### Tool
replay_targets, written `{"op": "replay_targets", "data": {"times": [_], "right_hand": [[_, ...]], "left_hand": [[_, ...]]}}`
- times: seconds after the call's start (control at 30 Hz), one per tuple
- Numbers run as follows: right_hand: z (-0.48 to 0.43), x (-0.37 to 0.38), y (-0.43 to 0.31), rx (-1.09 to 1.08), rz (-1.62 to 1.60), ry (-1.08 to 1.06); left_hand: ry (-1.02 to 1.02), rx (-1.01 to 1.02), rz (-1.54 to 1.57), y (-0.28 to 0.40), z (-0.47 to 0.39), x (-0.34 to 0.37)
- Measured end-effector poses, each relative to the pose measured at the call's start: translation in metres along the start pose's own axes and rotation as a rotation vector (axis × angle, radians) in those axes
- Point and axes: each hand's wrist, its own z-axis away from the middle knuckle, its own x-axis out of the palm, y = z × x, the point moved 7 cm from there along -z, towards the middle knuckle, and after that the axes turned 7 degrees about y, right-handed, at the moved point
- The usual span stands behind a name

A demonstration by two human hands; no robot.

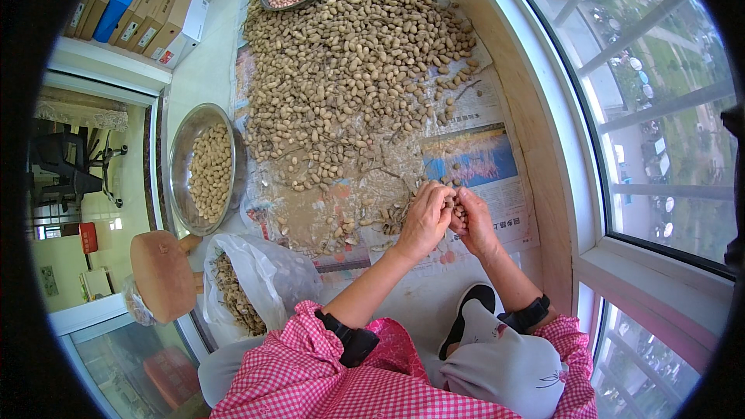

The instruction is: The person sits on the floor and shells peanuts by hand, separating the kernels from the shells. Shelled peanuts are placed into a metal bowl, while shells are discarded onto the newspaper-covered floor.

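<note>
My left hand (426, 220) and my right hand (476, 218) meet above the newspaper in front of me, fingers curled inwards. Several small peanuts or kernels (460, 213) lie in the fingers of my right hand. The fingertips of my left hand are bent against them at a pod, partly hidden. Just left of my hands, shells and loose pods (393, 218) lie on the newspaper. A large spread of unshelled peanuts (349, 64) covers the paper further off. A metal dish (267, 2) at the far end holds pink shelled kernels.
At left stand a metal basin (181, 186) of peanut pods, a brown padded stool (163, 276) and a white plastic bag (279, 270) with shells. Shoe boxes (157, 26) are stacked at the upper left. A barred window (588, 209) runs along the right.
</note>
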Motion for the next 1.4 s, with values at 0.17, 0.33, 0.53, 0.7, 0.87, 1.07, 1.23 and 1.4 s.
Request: {"op": "replay_targets", "data": {"times": [0.17, 0.33, 0.53, 0.7, 0.87, 1.07, 1.23, 1.4], "right_hand": [[0.001, 0.004, -0.001, -0.016, 0.039, -0.062], [0.002, 0.007, -0.006, -0.029, 0.046, -0.086], [0.004, 0.007, -0.008, 0.011, 0.035, -0.057], [0.000, -0.003, -0.006, 0.030, -0.095, 0.001], [-0.007, -0.018, -0.006, 0.103, -0.309, 0.003], [-0.010, -0.025, -0.006, 0.134, -0.380, -0.014], [-0.013, -0.030, -0.004, 0.168, -0.296, -0.060], [-0.016, -0.037, -0.001, 0.175, -0.292, -0.031]], "left_hand": [[0.028, -0.060, 0.043, -0.003, 0.000, -0.002], [0.041, -0.077, 0.106, -0.004, -0.001, -0.005], [0.108, -0.163, 0.222, -0.011, 0.001, -0.008], [0.097, -0.453, 0.241, -0.062, 0.016, -0.002], [-0.083, -0.322, -0.104, -0.092, 0.033, 0.011], [-0.252, -0.378, -0.229, -0.101, 0.023, 0.020], [-0.085, -0.411, -0.347, -0.134, -0.037, 0.005], [0.017, -0.248, -0.489, -0.158, -0.084, 0.006]]}}
